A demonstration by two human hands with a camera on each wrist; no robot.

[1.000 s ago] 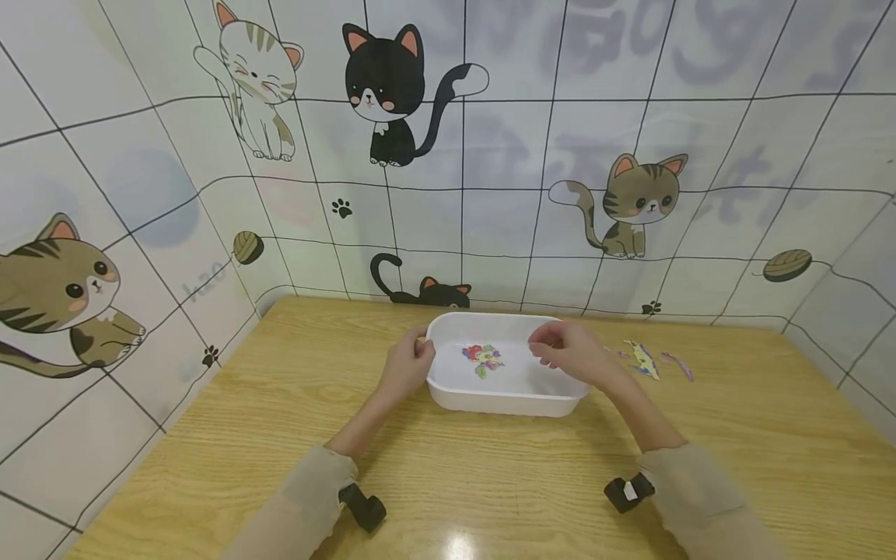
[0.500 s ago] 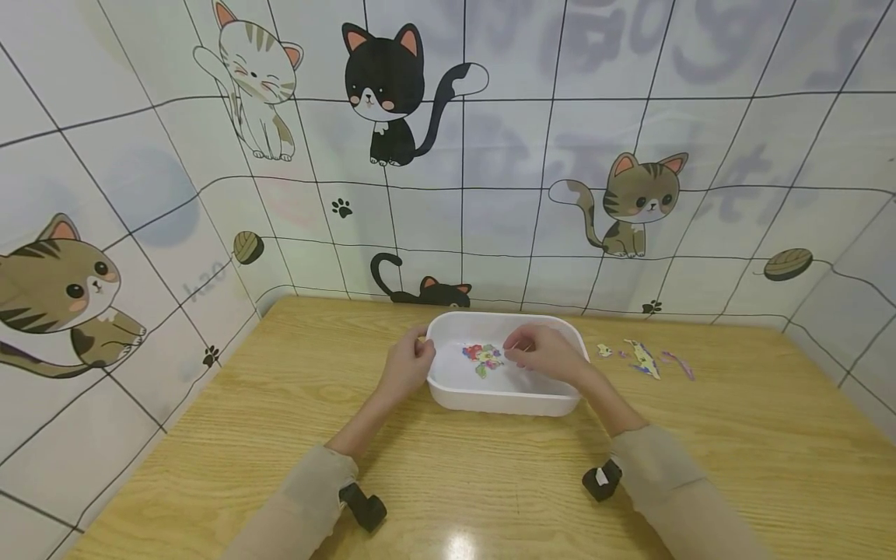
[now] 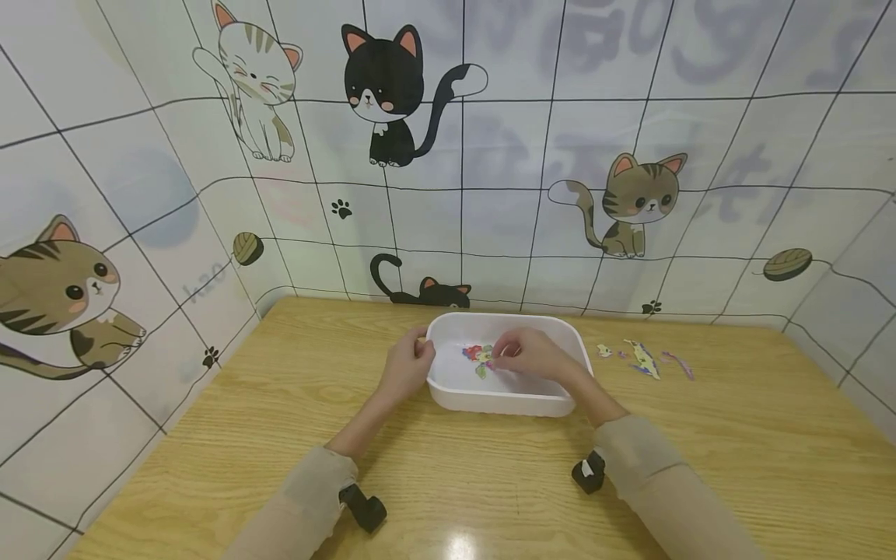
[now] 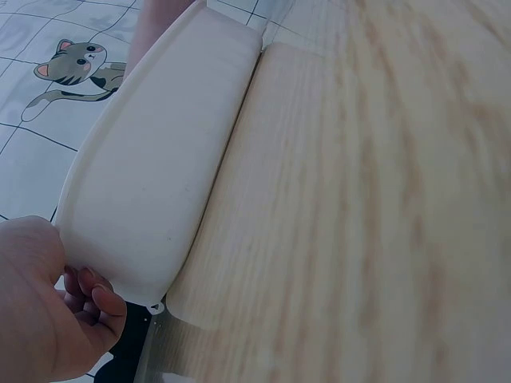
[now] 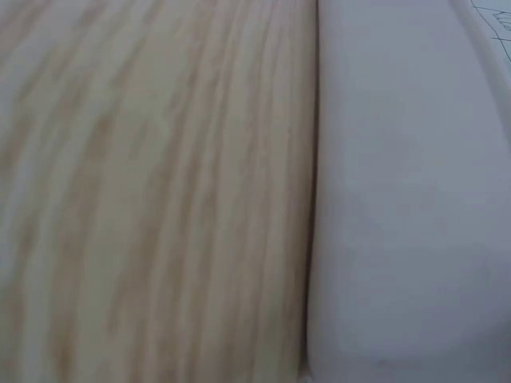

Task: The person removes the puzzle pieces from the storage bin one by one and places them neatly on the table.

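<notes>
A shallow white plastic tray point(image 3: 518, 403) with rounded corners stands on the wooden table. My left hand point(image 3: 407, 362) grips its left rim; in the left wrist view this hand point(image 4: 48, 307) has its fingertips against the tray's end wall. On the tray's floor lies a colourful flower sticker point(image 3: 476, 355), red, yellow, purple and green. My right hand point(image 3: 535, 356) reaches over the right side into the tray, fingers curled, thumb and fingertips at the sticker's right edge and covering part of it. Whether they pinch it I cannot tell. The right wrist view has only the tray's outer wall point(image 5: 407, 183).
To the right of the tray lie torn colourful scraps: a small pale one point(image 3: 604, 351), a yellow and blue piece point(image 3: 644, 361) and a thin pink strip point(image 3: 679, 364). Behind the table point(image 3: 315, 389) hangs a white sheet point(image 3: 511, 218) with a grid and cartoon cats.
My right hand has moved left inside the tray, from its right side to the flower sticker, uncovering the small pale scrap on the table. The left hand and tray have stayed in place.
</notes>
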